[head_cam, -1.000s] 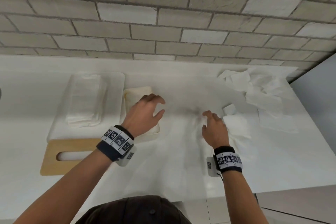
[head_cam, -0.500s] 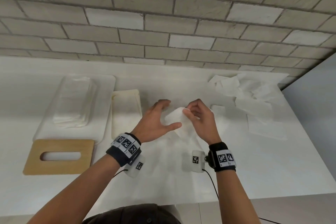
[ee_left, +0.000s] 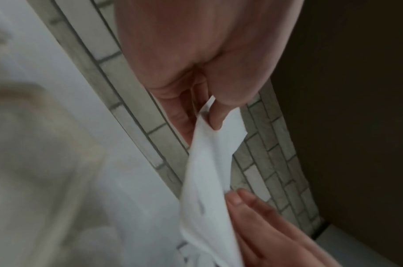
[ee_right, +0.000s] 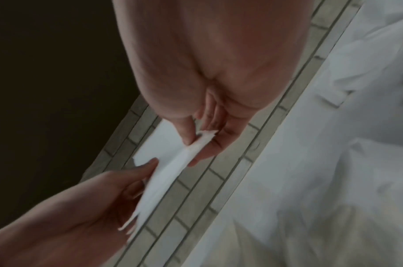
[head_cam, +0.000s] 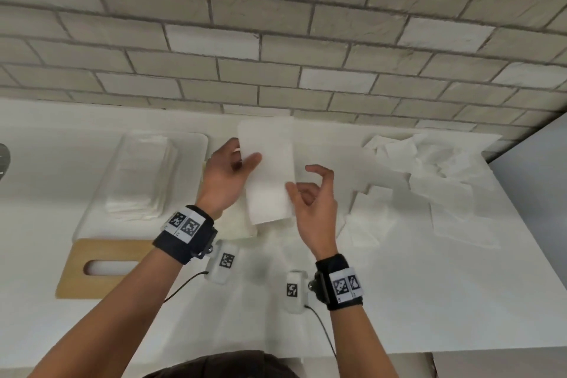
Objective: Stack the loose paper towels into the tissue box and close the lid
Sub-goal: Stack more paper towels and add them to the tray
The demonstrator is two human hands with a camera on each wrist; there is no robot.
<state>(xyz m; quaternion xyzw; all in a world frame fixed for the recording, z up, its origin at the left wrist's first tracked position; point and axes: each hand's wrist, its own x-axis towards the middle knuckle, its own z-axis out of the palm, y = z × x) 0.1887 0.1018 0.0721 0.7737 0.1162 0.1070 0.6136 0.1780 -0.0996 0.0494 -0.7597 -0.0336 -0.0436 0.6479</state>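
Note:
Both hands hold one white paper towel (head_cam: 268, 169) upright above the counter. My left hand (head_cam: 242, 159) pinches its upper left edge between thumb and fingers, as the left wrist view shows on the paper towel (ee_left: 209, 162). My right hand (head_cam: 302, 190) pinches the lower right edge, the other fingers curled loosely; the right wrist view shows that pinch on the paper towel (ee_right: 173, 166). The cream tissue box (head_cam: 236, 227) lies open just beneath, mostly hidden by my left hand and the towel. Its wooden lid (head_cam: 104, 267) with an oval slot lies flat at the front left.
A heap of loose paper towels (head_cam: 429, 175) spreads over the right side of the white counter (head_cam: 429, 301). A clear plastic pack of folded towels (head_cam: 141, 178) lies at the left. A brick wall (head_cam: 276, 40) stands behind; the counter ends at the right.
My right hand took a towel from the counter and brought it to the middle. Both hands have since raised it and spread it flat between them, shifting it left over the box.

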